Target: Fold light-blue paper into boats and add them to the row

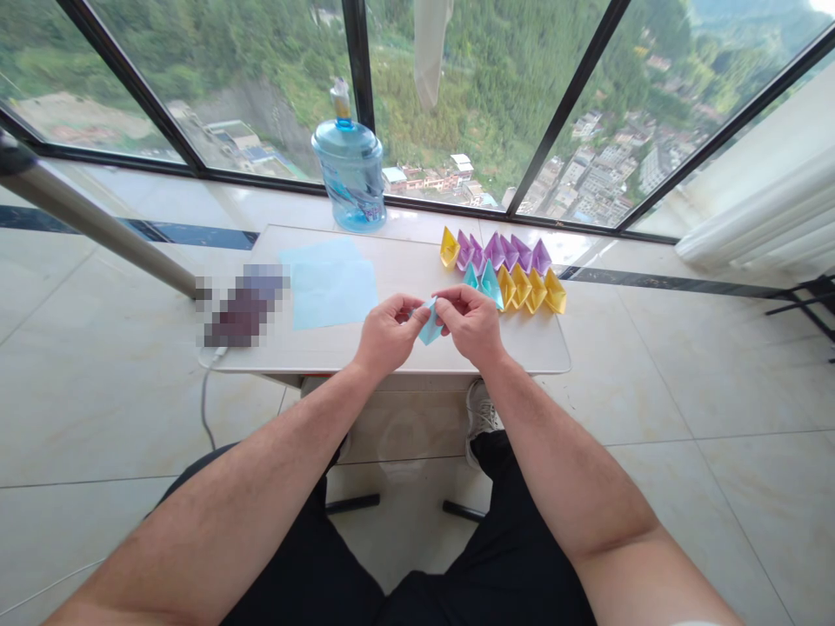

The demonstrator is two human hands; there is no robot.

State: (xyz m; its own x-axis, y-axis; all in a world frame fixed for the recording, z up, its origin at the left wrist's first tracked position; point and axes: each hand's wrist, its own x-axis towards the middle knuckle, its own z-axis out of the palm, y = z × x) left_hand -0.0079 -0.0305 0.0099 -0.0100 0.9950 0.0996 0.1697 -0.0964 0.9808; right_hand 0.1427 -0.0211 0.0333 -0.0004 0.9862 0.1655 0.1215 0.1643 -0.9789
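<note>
A small piece of folded light-blue paper [430, 328] is held over the front part of the low white table. My left hand [393, 330] pinches its left side between thumb and fingers. On the other side my right hand [469, 320] grips the paper's upper right edge, thumb against it. The fingers cover part of the folds. Just beyond my right hand stand two blue folded paper boats [490, 285], touching a row of yellow paper boats [536, 291]. Behind them is a row of purple paper boats [502, 252], with one yellow boat [448, 248] at its left end.
Flat light-blue sheets [334, 291] lie on the table [404, 243], left of my hands. A blurred-out object [244, 304] with a cable [204, 400] is at the left edge. A large water bottle [352, 178] stands by the window. A slanted pole [110, 222] rises at left.
</note>
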